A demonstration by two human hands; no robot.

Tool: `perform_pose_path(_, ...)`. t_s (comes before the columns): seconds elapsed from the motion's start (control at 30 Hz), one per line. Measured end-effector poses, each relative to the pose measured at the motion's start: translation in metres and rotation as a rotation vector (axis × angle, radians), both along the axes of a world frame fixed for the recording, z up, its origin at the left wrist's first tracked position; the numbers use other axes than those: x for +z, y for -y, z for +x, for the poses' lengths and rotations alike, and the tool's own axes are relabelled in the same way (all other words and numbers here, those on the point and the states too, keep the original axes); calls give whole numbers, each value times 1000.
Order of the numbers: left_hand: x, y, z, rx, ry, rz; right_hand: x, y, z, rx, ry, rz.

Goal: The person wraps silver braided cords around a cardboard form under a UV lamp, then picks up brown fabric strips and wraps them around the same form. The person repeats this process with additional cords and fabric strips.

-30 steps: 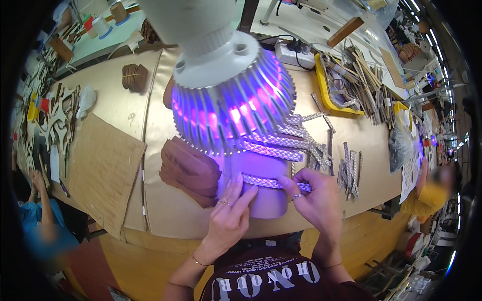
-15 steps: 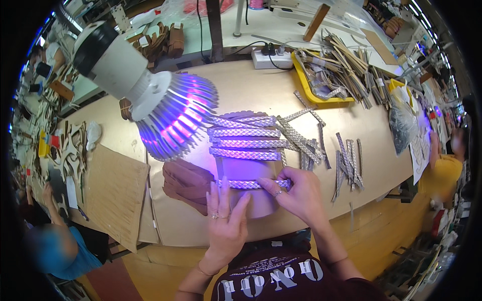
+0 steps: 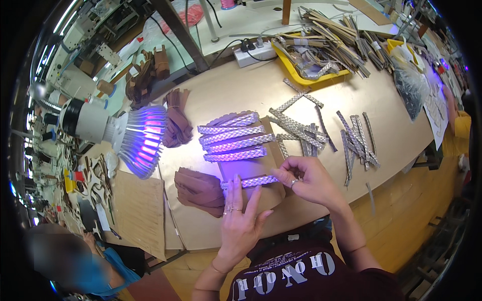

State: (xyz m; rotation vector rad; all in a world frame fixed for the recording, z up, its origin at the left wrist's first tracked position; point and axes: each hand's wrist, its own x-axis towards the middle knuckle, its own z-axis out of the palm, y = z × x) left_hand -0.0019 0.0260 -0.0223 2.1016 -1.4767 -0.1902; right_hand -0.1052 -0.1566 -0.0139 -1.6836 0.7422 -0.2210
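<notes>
A silvery braided strap [image 3: 257, 181] lies across a brown board [image 3: 241, 168]. My right hand [image 3: 312, 183] pinches the strap's right end between thumb and fingers. Stretched out, the fingers of my left hand [image 3: 242, 220] rest at the strap's left end, with the thumb apart. Farther up the same board, several more braided straps [image 3: 232, 137] lie side by side in a purple glow. Just left of my left hand sits a pile of brown strips [image 3: 200, 190].
A lit finned lamp [image 3: 140, 141] hangs at the left over the table. Loose braided pieces [image 3: 301, 128] lie right of the board, near a yellow tray [image 3: 306, 83] of strips. A white power strip [image 3: 256, 54] is behind. Another person in a blue top [image 3: 108, 268] is at lower left.
My view has shifted, so the lamp now appears farther left and shows a second brown bundle behind. My right hand still pinches the strap's end; my left fingers stay at its other end.
</notes>
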Motion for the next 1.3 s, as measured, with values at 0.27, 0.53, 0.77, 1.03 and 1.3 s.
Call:
perform_pose_path(0.27, 6, 3, -5, 22, 94, 83, -5, 0, 0, 60, 6, -60)
perform_pose_path(0.53, 9, 4, -5, 11, 99, 120, -15, -10, 2, 16, 3, -112)
perform_pose_path(0.77, 9, 3, -4, -4, 76, 131, -15, -12, 0, 25, -47, -110)
perform_pose_path(1.03, 3, -1, -2, -32, 115, 157, -16, -12, -1, 39, -60, -54)
perform_pose_path(1.3, -1, -3, -2, -51, 178, 148, -20, -16, 4, -3, -36, -129)
